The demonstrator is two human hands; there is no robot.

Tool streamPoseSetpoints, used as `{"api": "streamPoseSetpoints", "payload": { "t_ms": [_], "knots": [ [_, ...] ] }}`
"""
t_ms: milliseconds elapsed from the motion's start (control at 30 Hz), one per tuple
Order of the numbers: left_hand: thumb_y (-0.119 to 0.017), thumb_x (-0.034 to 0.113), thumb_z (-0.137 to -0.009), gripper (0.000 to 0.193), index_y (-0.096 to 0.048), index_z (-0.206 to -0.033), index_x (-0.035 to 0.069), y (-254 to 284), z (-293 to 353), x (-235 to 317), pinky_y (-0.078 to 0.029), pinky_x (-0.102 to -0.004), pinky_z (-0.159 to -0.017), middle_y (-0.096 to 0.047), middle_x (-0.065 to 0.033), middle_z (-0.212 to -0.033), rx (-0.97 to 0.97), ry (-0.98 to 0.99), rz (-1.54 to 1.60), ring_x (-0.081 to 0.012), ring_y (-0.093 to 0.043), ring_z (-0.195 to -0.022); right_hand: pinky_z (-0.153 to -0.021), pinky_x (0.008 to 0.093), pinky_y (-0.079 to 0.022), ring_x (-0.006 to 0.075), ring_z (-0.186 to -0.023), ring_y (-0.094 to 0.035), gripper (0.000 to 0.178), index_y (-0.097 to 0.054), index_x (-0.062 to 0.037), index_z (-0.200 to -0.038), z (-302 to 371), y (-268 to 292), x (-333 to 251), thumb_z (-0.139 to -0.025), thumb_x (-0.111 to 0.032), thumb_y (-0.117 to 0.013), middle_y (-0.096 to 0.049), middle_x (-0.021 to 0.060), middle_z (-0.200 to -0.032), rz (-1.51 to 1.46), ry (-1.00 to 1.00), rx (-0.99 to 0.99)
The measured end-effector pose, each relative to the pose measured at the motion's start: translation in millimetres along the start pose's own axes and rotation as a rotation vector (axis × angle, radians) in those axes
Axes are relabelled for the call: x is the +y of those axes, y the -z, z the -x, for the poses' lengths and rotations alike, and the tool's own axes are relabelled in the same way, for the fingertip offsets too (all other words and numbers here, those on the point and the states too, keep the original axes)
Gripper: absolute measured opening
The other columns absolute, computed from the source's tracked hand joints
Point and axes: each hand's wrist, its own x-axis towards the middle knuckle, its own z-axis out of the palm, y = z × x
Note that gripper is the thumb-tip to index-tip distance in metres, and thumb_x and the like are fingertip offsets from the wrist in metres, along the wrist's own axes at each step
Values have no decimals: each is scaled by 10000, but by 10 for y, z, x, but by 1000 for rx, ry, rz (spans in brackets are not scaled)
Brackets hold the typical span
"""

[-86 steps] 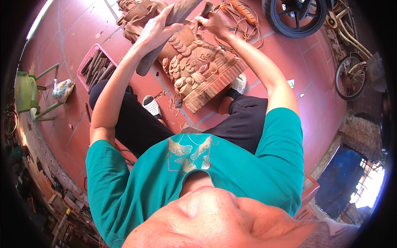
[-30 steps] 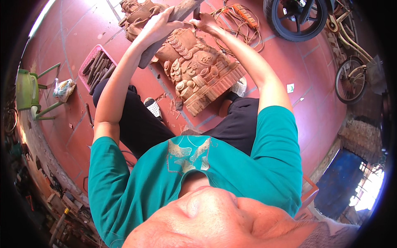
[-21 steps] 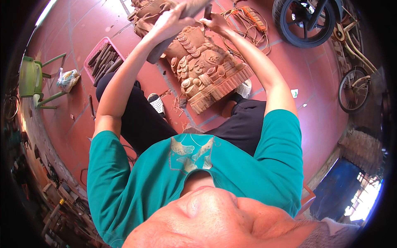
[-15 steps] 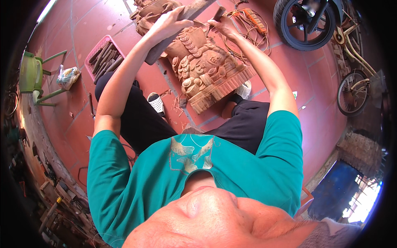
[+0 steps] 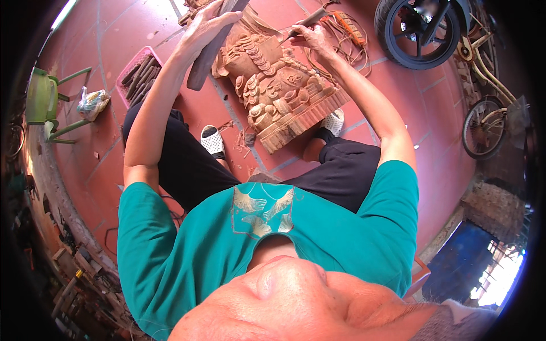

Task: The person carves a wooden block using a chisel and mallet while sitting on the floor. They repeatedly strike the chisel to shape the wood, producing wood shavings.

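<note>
A carved wooden statue (image 5: 273,85) lies on the floor between my feet, its base of coins and round shapes toward me. My left hand (image 5: 206,29) is wrapped round a thick, dark wooden club (image 5: 211,58), held to the left of the carving and apart from it. In my right hand (image 5: 313,41) is a chisel (image 5: 314,17), gripped with its handle pointing up to the right. Its blade slants down left near the statue's upper right edge; whether the tip touches the wood I cannot tell.
A pink basket (image 5: 121,91) of chisels stands left, near a plastic bag (image 5: 92,104) and a green chair (image 5: 44,99). An orange power strip (image 5: 348,28) with coiled cord lies right of the carving. Beyond are a motorbike wheel (image 5: 418,37) and a bicycle wheel (image 5: 484,127).
My left hand has swung the club left, away from the chisel. My right hand has shifted slightly right, and the chisel now shows more of its handle and blade.
</note>
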Motion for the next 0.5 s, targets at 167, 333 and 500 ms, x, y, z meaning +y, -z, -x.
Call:
{"api": "streamPoseSetpoints", "payload": {
  "t_ms": [167,333,500],
  "knots": [
    [-715,398,-947,519,-613,-1358,98,-65,55,22,-492,-214,-539,-598,15,-813,32,-75,14,-46,-574,-652,-745,332,-651,218,-799,-756,264,-652,55,-1063,53,-82,6,-949,-176,-709,-726,152,-925,-48,49,-96],
    [-743,387,-934,624,-554,-1462,114,-87,97,23,-476,-224,-524,-589,9,-782,9,19,32,-56,-557,-619,-664,287,-616,184,-771,-755,257,-709,36,-979,137,-257,-106,-928,-214,-747,-752,120,-886,215,88,-75],
    [-752,421,-919,690,-523,-1495,117,-108,113,17,-477,-238,-527,-588,3,-777,-3,13,8,-61,-561,-620,-628,270,-571,135,-700,-721,299,-731,28,-931,15,-362,-108,-891,-264,-784,-746,89,-802,373,144,-15]
  ]
}}
